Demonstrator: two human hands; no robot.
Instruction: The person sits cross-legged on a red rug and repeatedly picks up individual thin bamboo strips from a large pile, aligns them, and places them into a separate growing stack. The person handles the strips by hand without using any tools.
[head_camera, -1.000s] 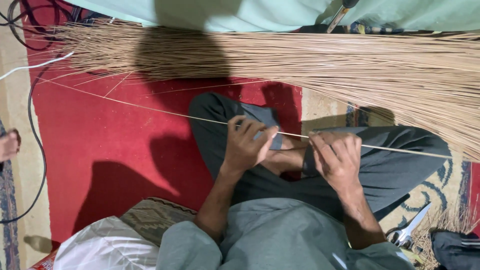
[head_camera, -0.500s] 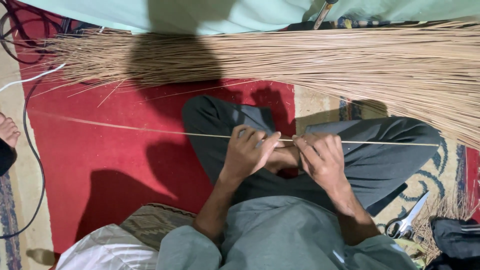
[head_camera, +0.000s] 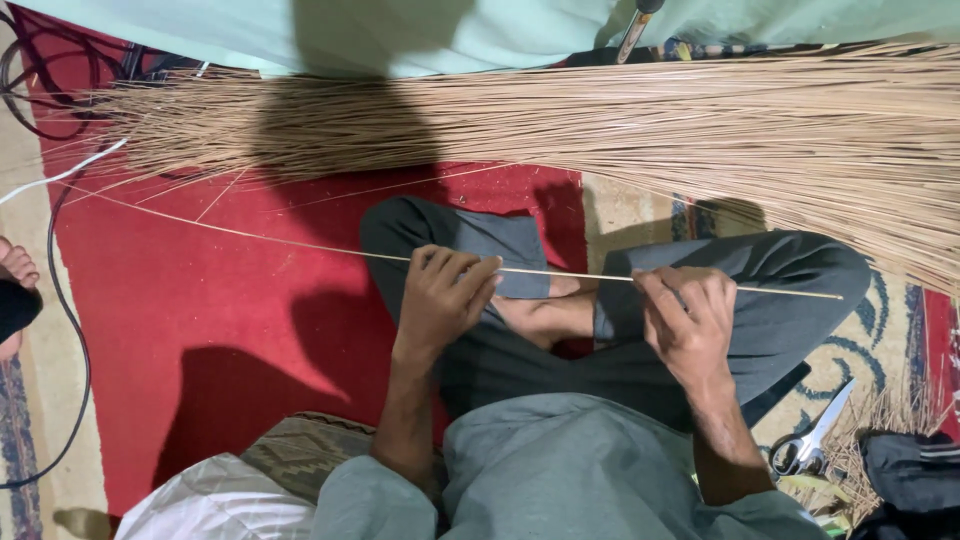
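Head camera, looking down at a seated person's lap: the left hand (head_camera: 440, 295) and right hand (head_camera: 688, 318), well apart, each pinch one thin straw stick (head_camera: 560, 272). Its long axis runs crosswise through both grips, trailing far out past the left hand over a red mat (head_camera: 230, 330). Beyond the hands lies a broad straw bundle (head_camera: 620, 130); scissors (head_camera: 812, 440) rest beside the right forearm.

Thin stick (head_camera: 560, 272) between both hands
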